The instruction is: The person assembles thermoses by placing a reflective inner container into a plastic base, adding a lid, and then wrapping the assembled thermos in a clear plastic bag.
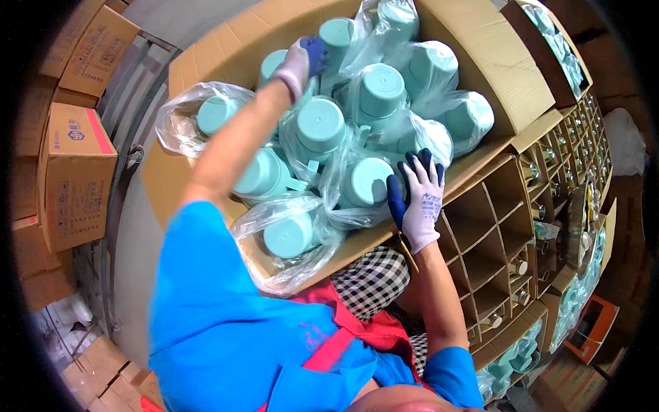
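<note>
Mint-green plastic cups, some with handles showing, stand bottoms up in clear plastic bags inside a large open cardboard box. My left hand, in a white and blue glove, reaches to the far side of the box. Its fingers are curled together against a far cup; what they grip is hidden. In a matching glove, my right hand lies with fingers spread at the box's near right edge. Its thumb touches or nearly touches a bagged cup, and its fingertips reach another bagged cup.
To the right is a divided carton with glass jars or bottles in some cells. More cartons of bagged green items stand beyond it. Stacked cardboard boxes and a metal rail line the left side.
</note>
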The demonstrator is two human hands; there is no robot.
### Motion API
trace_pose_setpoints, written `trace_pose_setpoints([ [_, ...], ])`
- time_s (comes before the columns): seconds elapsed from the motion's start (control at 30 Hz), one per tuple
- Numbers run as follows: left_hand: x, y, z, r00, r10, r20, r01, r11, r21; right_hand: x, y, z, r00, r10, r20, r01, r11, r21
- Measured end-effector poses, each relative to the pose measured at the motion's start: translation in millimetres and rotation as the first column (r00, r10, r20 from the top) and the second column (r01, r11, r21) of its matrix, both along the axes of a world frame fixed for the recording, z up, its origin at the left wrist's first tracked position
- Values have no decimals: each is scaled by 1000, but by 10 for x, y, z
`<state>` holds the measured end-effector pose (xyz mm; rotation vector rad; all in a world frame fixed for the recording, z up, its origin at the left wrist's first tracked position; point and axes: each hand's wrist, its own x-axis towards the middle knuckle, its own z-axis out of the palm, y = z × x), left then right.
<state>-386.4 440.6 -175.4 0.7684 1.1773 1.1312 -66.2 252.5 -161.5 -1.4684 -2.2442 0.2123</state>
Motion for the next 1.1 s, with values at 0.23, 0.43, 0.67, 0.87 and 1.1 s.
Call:
trace_pose_setpoints([
  [0.23,253,647,-1067,706,-579,-408,326,777,-538,-40,95,-29,998,-42,-56,41,999,-17],
  [0.43,33,782,-1381,49,-447,-893,58,894,-444,-98,82,-66,995,-28,-92,32,999,41],
  [0.67,366,-197,629,558,315,-768,38,914,403,85,-16,-167,996,-77,-41,80,994,75],
  [0.87,470,-2156,2538,699,435,-568,312,528,790,213,-597,-107,593,-159,-789,16,982,-186],
  [1.1,1497,-4177,2033,810,-131,-571,581,315,751,1712,-2195,1156,-164,-216,-962,-227,958,-176],
])
